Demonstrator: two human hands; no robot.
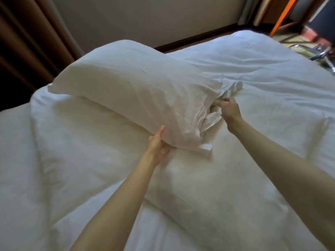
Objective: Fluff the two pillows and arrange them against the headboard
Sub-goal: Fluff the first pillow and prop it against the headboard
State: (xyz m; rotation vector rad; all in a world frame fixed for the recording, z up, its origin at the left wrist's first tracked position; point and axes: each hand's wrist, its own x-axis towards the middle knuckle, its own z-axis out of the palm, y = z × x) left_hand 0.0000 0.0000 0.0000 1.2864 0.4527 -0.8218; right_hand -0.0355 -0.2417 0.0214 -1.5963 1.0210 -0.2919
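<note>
A long white pillow (126, 86) lies slantwise across the white duvet (81, 160), from upper left to the middle of the bed. My left hand (156, 144) cups the pillow's near lower edge, thumb up against its side. My right hand (229, 110) pinches the loose, bunched opening of the pillowcase (213, 116) at the pillow's right end. Under my forearms a second pillow-like bulge (208, 192) shows in the bedding at lower right; I cannot tell whether it is a pillow. No headboard is in sight.
A brown curtain (27, 42) hangs at the left and a pale wall (145, 19) runs behind the bed. At the top right stand an orange frame (282, 17) and a metal chair leg (322, 53) near the bed's corner.
</note>
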